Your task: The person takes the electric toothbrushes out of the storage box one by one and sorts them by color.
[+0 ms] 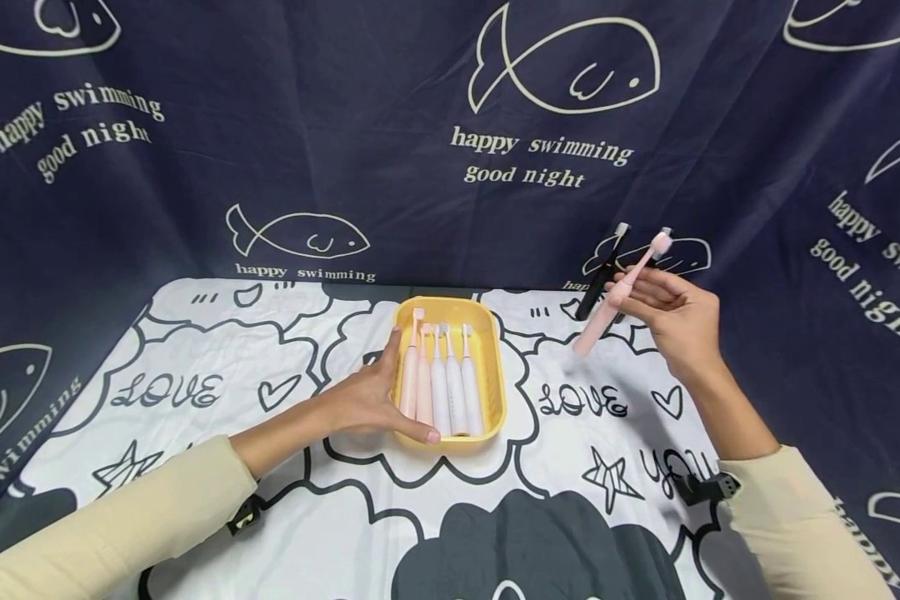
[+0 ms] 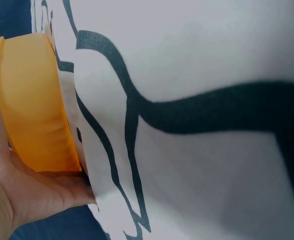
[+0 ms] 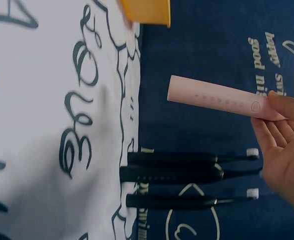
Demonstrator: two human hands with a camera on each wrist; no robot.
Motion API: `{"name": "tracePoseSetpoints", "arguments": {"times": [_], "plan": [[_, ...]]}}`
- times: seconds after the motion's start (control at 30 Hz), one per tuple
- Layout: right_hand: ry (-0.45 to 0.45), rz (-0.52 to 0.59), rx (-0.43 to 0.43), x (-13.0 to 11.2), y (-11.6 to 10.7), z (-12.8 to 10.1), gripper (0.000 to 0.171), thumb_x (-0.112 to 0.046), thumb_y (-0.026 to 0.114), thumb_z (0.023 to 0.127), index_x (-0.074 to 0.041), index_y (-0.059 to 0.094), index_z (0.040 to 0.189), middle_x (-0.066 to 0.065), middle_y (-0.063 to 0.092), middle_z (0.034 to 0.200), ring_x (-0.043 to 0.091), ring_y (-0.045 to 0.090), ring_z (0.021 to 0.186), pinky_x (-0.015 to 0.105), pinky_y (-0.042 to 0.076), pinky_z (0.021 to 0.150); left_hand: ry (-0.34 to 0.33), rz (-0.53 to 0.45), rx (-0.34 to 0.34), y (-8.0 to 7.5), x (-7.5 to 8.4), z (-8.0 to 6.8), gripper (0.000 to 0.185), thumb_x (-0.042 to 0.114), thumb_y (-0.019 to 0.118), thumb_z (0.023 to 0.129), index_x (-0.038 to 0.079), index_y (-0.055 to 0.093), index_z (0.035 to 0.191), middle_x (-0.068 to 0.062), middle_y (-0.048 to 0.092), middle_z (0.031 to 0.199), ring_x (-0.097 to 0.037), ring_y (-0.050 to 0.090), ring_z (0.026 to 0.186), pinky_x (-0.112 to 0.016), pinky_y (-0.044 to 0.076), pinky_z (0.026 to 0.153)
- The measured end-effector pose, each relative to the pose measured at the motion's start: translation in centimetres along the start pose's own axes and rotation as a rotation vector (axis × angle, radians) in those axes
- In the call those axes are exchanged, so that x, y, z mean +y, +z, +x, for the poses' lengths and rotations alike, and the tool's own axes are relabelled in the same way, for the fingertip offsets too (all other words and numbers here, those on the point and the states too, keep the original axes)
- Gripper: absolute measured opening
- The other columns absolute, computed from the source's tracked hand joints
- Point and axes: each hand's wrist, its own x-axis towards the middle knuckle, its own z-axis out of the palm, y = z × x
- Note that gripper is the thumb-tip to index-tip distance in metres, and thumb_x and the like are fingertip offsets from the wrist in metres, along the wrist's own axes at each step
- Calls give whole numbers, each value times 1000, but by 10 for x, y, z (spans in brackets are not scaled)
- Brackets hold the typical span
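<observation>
Head view shows the counter [image 1: 195, 467] under a cartoon-print cloth, bearing a yellow tray [image 1: 487, 333] of five toothbrushes. Left hand [image 1: 371, 400] grasps the tray's near-left corner. Right hand [image 1: 675, 317] pinches a pink toothbrush [image 1: 618, 296] above the counter, near black toothbrushes [image 3: 171, 172] leaning on the backdrop.

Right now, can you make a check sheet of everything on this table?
Surface: white tablecloth with black cartoon drawings, LOVE lettering.
Job's things: pink toothbrush held in the air; yellow tray holding five toothbrushes, pink and white.
Clutter: three black toothbrushes leaning on the backdrop at the table's far edge.
Hands: left hand grips the tray's near left corner; right hand pinches the pink toothbrush.
Cables: nothing seen; black wrist straps only.
Surroundings: navy fish-print cloth reading "happy swimming good night".
</observation>
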Motion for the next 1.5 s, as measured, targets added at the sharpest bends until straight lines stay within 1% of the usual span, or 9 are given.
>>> {"name": "tracePoseSetpoints", "arguments": {"times": [0.17,0.23,0.43,0.6,0.83,1.0,1.17,1.3,1.5], "plan": [[-2,26,35,6,-13,1,48,33,77,84,11,78,127,8,89,106,14,87,98,23,66,89,2,-5,-1,0,0,0,180,72,105,60,20,-19,181,-23,31,184,-38,47,161,-60,40,132],[4,27,51,9,-18,1,48,33,78,84,13,77,128,7,89,106,14,87,98,23,66,89,5,-3,0,1,0,0,181,72,105,60,20,-19,181,-24,32,184,-38,47,161,-60,40,132],[41,-27,99,19,-31,4,52,32,78,84,19,71,135,2,89,103,9,86,97,19,64,89,1,3,-1,1,-1,1,181,73,105,60,20,-19,180,-24,32,184,-38,49,159,-60,41,132],[89,-87,143,27,-40,6,52,30,80,84,14,74,134,-3,89,101,4,85,96,15,63,87,9,-7,-7,2,-1,1,181,72,105,60,21,-20,180,-23,29,185,-37,47,161,-60,40,133],[120,-131,189,38,-53,10,53,27,81,85,18,70,136,-7,88,98,1,84,94,13,62,85,10,-10,-9,2,-1,0,181,73,105,60,21,-20,180,-22,28,186,-38,44,163,-60,39,133],[131,-160,223,45,-60,13,53,28,80,84,16,72,135,-9,87,95,0,83,91,12,62,83,14,-3,-7,1,-1,0,181,73,105,61,20,-20,180,-23,29,185,-38,45,163,-60,40,133],[132,-213,229,48,-66,15,53,27,80,85,13,74,135,-13,87,93,-3,82,90,10,61,82,14,2,-5,1,-1,0,181,73,105,60,20,-20,180,-24,29,185,-38,46,163,-59,40,133],[144,-215,226,50,-69,14,52,27,80,84,12,75,134,-13,87,92,-3,82,88,9,61,80,10,2,-3,1,-1,0,181,73,105,60,20,-20,180,-25,29,185,-39,46,163,-59,40,133],[169,-157,217,51,-71,11,50,30,79,82,8,77,127,-10,87,92,-1,83,87,12,62,80,14,2,3,1,0,0,182,72,105,60,20,-20,180,-25,30,185,-38,47,162,-59,40,133]]}}
